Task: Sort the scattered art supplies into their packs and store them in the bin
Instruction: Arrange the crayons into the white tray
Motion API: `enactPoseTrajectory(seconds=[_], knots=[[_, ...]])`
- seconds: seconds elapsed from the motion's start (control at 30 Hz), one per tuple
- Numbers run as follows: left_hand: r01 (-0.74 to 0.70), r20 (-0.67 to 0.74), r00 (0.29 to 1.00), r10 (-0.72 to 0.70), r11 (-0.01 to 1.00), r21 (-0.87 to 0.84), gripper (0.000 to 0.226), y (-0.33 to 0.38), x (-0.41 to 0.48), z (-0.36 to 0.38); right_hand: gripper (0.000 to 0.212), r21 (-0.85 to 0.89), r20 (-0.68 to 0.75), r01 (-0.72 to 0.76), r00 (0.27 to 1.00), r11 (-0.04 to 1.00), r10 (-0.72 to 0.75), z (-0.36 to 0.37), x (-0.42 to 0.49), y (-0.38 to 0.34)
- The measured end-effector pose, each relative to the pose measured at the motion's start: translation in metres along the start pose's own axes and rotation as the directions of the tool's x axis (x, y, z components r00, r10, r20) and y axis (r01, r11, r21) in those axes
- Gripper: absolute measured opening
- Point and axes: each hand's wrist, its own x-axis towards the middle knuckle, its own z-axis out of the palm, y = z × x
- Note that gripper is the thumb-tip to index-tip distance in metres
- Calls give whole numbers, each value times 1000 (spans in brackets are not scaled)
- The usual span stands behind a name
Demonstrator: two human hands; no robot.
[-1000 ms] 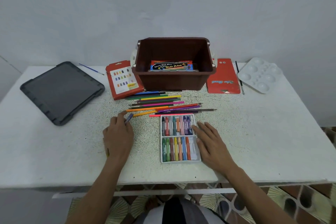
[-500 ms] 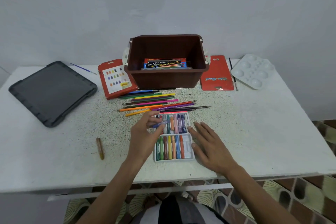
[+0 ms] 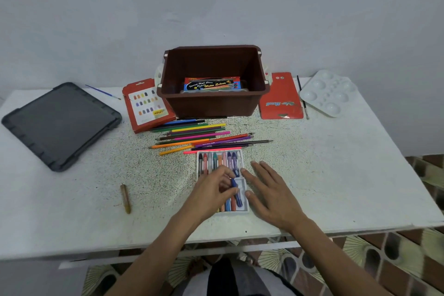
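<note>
A white crayon tray with several crayons lies at the table's front middle. My left hand pinches a blue crayon over the tray's near right slot. My right hand rests flat with straight fingers against the tray's right side. One brown crayon lies alone to the left. Several coloured pencils lie loose behind the tray. Further back stands the brown bin with a watercolour box inside.
A red crayon pack sleeve lies left of the bin, a red pencil pack to its right. A white palette and a dark brush sit at back right. The grey bin lid and a blue brush are at back left.
My left hand carried the blue crayon from left of the tray over to the tray's near right slot. The brown crayon stayed on the table. My right hand stayed beside the tray.
</note>
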Motion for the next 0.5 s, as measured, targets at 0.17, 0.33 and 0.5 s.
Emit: enactPoseTrajectory(seconds=[0.17,0.33,0.5], knots=[[-111,-70,988,137,950,292,31,-7,3,6,56,20,-16,-1,1000,1000,2,1,0,0],[-131,-112,975,193,901,414,42,-10,2,14,56,30,-21,-9,1000,1000,9,1,0,-1],[-46,-140,981,135,858,511,59,-14,6,12,56,22,-21,-7,1000,1000,7,1,0,-2]])
